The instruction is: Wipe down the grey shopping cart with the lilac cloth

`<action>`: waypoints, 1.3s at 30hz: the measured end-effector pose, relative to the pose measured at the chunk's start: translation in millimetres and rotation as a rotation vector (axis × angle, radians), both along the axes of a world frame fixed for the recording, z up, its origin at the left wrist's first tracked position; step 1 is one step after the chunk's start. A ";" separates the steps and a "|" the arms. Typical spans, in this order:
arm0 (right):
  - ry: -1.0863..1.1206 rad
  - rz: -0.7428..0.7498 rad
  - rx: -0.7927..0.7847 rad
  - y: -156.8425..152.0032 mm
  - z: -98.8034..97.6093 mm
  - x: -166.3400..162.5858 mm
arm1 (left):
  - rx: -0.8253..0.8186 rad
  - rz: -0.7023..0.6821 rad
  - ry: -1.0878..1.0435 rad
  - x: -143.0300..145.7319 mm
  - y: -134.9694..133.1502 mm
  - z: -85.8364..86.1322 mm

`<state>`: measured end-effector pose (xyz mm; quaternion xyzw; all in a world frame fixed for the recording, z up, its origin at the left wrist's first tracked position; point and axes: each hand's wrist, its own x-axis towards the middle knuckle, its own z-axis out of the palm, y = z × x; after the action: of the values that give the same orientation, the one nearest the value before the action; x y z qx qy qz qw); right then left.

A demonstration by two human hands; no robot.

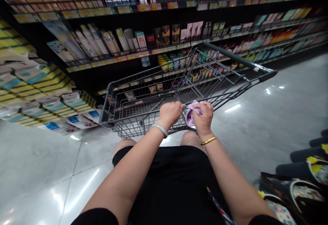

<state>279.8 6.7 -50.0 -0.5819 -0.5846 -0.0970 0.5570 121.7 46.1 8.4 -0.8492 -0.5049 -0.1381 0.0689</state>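
Observation:
A dark grey wire shopping cart (109,96) stands sideways before me, its handle to the upper right. My left hand (170,114) is closed round the top rail of the cart's near side, thumb toward the right; its fingertips are hidden behind the rail. Just to the right, my right hand (205,117) grips a crumpled light purple cloth (190,115) at the same rail. The cloth bunches out between thumb and fingers. Through the wires, the basket shows no goods inside it.
Behind the cart run long shelves (125,55) of boxed and bottled goods with price tags. Stacked yellow-and-black striped packs (48,81) stand at the left. Dark bins with goods (294,189) line the lower right. Glossy grey floor (38,160) lies around the cart.

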 end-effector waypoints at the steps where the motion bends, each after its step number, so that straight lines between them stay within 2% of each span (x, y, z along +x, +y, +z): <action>1: -0.003 0.001 -0.030 0.5 -2.2 -0.5 | -0.003 0.002 0.000 -0.1 -0.1 0.0; 5: -0.004 -0.005 -0.175 1.7 -30.1 6.7 | -0.018 0.001 0.002 -1.0 -0.9 0.8; 7: 0.023 -0.035 -0.160 1.9 -35.1 16.9 | -0.020 -0.008 0.005 -1.7 -1.1 1.2; 11: 0.056 -0.116 -0.012 6.6 -13.6 40.4 | -0.034 -0.003 0.014 -1.8 -0.4 2.2; 13: 0.041 -0.130 0.013 10.6 -5.0 47.0 | -0.050 0.008 0.023 -1.3 0.3 3.3; 19: -0.027 -0.106 -0.065 13.7 -16.0 51.9 | -0.142 0.054 0.060 -0.1 1.7 13.0; 23: -0.005 -0.129 -0.003 14.8 -6.7 62.2 | -0.188 0.040 0.118 6.8 5.8 21.5; 25: -0.006 -0.142 -0.004 16.4 -3.6 64.0 | -0.186 0.010 0.134 15.3 8.6 24.2; 30: -0.041 -0.094 -0.123 15.0 -11.4 57.1 | -0.208 -0.104 0.143 49.1 17.2 28.6; 36: -0.025 -0.118 -0.012 12.7 11.4 71.8 | -0.251 -0.228 0.143 81.6 34.0 32.0; 39: -0.033 -0.119 -0.045 13.6 6.5 76.1 | -0.258 -0.278 0.120 83.5 37.5 30.6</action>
<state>355.9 20.3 -43.5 -0.6263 -0.5602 -0.1264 0.5272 205.2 83.6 39.0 -0.9194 -0.3911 -0.0295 -0.0301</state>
